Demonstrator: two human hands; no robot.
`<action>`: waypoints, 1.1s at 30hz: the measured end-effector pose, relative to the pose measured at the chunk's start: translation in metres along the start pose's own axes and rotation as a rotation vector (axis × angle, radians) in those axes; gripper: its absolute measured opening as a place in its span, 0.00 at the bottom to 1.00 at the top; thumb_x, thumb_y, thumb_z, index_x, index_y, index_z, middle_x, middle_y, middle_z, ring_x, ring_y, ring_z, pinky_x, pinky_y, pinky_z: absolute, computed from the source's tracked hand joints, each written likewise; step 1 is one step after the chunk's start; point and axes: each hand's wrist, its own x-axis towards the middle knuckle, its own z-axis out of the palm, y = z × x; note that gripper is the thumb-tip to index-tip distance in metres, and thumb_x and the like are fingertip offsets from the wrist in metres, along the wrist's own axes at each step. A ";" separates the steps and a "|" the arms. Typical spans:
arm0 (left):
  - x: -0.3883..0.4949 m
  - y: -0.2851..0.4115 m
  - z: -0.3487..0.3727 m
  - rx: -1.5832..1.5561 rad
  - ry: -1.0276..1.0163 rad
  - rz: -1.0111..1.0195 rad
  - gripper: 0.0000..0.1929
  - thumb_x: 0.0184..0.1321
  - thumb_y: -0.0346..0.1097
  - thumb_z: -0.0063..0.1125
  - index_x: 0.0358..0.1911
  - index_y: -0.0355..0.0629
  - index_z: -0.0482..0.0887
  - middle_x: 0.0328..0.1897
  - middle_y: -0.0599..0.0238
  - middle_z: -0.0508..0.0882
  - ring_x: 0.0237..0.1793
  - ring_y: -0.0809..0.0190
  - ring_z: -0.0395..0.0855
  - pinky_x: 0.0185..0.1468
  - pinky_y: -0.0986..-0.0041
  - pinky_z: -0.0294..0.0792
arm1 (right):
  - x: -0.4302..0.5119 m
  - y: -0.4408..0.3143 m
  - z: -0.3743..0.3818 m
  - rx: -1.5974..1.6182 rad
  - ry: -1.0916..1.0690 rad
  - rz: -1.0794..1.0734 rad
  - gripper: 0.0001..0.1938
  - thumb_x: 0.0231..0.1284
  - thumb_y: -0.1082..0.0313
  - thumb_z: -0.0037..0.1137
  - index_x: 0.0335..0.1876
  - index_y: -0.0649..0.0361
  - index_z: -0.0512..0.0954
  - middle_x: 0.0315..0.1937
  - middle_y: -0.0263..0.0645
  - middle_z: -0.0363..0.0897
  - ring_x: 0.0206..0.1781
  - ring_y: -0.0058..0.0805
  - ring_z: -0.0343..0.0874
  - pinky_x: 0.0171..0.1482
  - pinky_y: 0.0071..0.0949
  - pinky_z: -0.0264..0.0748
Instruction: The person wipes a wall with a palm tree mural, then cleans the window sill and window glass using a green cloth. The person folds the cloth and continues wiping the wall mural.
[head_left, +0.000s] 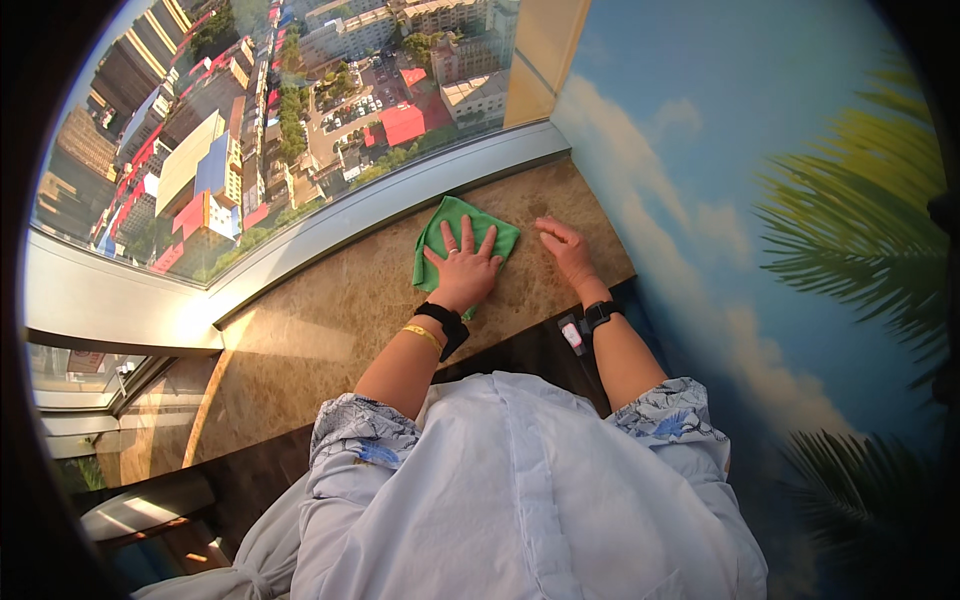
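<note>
A green cloth (429, 264) lies partly folded on the brown marble windowsill (300, 315), close to the window frame. Pressed flat on top of it, with fingers spread, is my left hand (466, 268), which wears a ring. To the right of the cloth and apart from it, my right hand (566, 251) rests on or just above the stone. Its fingers are loosely curled together, and nothing shows in them. A black band circles each wrist; the left arm also has a yellow bracelet (424, 337).
The window pane (315, 112) and its pale frame (390, 196) bound the sill's far side. On the right stands a wall (675, 225) painted with sky and palm leaves. A tied light curtain (259, 562) hangs at lower left. A small device (572, 334) is by my right wrist.
</note>
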 end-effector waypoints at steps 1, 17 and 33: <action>0.001 -0.004 -0.002 -0.023 0.006 -0.005 0.30 0.75 0.59 0.39 0.79 0.68 0.58 0.87 0.54 0.43 0.83 0.32 0.34 0.67 0.15 0.35 | 0.003 -0.001 -0.002 0.159 0.005 0.175 0.13 0.67 0.67 0.58 0.52 0.56 0.86 0.54 0.37 0.87 0.63 0.33 0.81 0.63 0.32 0.76; 0.001 0.004 0.010 -0.042 -0.019 0.087 0.31 0.74 0.60 0.42 0.79 0.68 0.60 0.87 0.54 0.41 0.83 0.32 0.32 0.67 0.15 0.35 | 0.018 -0.003 -0.018 0.820 0.202 0.379 0.17 0.73 0.69 0.49 0.59 0.71 0.77 0.60 0.51 0.80 0.64 0.43 0.79 0.71 0.38 0.72; 0.019 -0.055 0.002 -0.019 0.104 0.020 0.30 0.75 0.59 0.41 0.78 0.69 0.61 0.87 0.59 0.47 0.84 0.39 0.40 0.68 0.18 0.36 | 0.018 -0.001 0.001 1.335 0.431 0.646 0.19 0.78 0.56 0.44 0.62 0.60 0.74 0.65 0.41 0.78 0.70 0.40 0.74 0.72 0.43 0.67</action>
